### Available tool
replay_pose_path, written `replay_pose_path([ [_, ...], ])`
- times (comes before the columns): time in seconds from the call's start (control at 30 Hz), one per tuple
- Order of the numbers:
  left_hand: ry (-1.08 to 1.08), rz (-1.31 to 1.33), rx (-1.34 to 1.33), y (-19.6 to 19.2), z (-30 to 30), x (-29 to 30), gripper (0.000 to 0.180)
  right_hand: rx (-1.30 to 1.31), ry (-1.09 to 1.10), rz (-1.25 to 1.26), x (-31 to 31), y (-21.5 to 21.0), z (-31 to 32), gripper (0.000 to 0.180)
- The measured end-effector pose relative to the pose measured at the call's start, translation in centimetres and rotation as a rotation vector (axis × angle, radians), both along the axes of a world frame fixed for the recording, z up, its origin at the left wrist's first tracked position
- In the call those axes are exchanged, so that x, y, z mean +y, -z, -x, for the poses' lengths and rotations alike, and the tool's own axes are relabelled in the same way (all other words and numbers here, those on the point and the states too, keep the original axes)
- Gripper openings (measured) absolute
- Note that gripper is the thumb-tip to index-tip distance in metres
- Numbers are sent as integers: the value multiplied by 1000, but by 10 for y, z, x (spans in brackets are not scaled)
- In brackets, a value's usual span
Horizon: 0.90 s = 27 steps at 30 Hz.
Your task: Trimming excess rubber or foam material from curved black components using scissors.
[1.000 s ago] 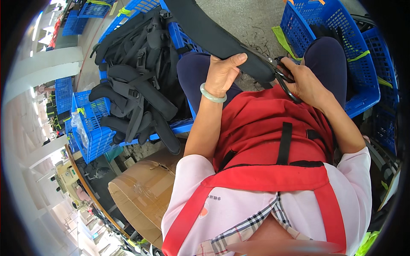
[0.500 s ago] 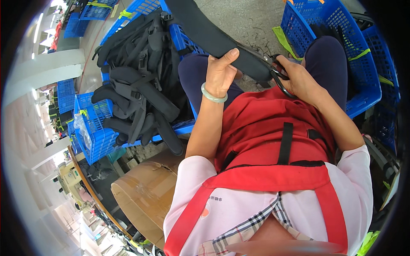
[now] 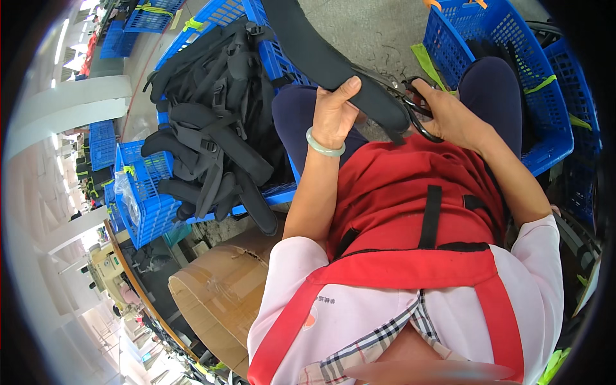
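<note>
The person sits with a long black padded strap [image 3: 333, 64] stretched across their lap, and everything else arranges itself around that strap. The left hand [image 3: 333, 115] is clamped on it from below, thumb up over the strap's near edge and fingers curled behind, gripping it a little short of its lower end. The right hand [image 3: 449, 115] sits just past that lower end, closed around a pair of black-handled scissors [image 3: 410, 106] whose blades point at the strap's tip; whether the blades touch the fabric is hard to tell. The two hands are near each other but apart, with the strap's end between them.

From the hands the strap runs up and away toward the top of the view, over a grey concrete floor [image 3: 385, 32]. A pale green bangle [image 3: 324, 147] circles the left wrist just below the strap. Beneath the strap's end is the red apron [image 3: 398, 205] the person wears. To the strap's left, a blue plastic crate [image 3: 154, 212] is heaped with more black straps [image 3: 212, 141]. To its right stands another blue crate [image 3: 494, 58]. Below the heaped crate lies a brown cardboard box [image 3: 218, 295].
</note>
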<state>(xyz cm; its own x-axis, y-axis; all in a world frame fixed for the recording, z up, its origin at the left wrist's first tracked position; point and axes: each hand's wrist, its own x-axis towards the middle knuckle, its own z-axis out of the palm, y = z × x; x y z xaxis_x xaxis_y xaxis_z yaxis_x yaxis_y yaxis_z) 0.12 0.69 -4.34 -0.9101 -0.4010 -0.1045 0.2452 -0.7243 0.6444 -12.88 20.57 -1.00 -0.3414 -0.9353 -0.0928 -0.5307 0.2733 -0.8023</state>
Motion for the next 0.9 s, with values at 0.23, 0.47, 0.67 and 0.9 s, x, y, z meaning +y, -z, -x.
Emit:
replay_pose_path([
  [0.23, 17, 36, 44, 5, 0, 1, 20, -7, 19, -62, -6, -1, -2, 59],
  [0.47, 43, -41, 62, 3, -1, -3, 20, -12, -24, -71, -1, -21, 1, 65],
  [0.67, 56, 23, 73, 4, 1, 3, 21, 42, 18, -50, -5, 4, 0, 55],
  [0.9, 40, -61, 68, 5, 0, 3, 21, 86, -27, 10, -2, -6, 1, 47],
])
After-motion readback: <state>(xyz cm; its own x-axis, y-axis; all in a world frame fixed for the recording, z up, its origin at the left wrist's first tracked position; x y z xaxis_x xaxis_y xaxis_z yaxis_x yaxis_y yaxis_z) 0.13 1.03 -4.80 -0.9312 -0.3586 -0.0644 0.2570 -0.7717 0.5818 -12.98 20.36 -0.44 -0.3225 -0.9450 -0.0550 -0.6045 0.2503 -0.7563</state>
